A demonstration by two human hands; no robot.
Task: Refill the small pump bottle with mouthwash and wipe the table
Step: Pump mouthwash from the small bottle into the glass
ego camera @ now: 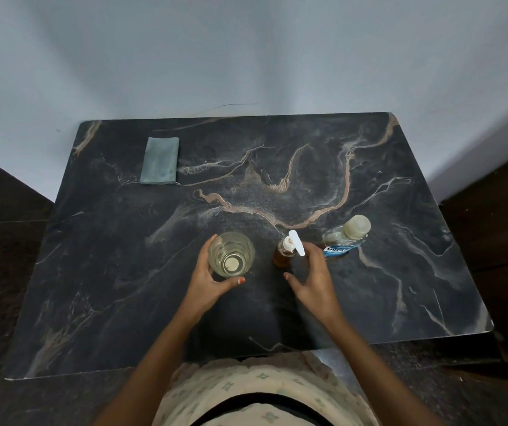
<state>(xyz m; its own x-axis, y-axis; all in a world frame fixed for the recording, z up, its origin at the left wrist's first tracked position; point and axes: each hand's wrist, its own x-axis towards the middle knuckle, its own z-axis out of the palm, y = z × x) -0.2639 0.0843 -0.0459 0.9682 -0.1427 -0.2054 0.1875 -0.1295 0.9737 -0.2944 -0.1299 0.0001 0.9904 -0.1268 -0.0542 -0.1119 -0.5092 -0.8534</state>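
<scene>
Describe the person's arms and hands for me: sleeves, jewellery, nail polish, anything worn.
The left forearm and right forearm have no sleeve on them as far as the picture's edge, and no watch or bangle shows. The left hand has orange-red polish on its thumbnail. No ring shows on it or on the right hand. The garment at the waist is cream with small green motifs.
</scene>
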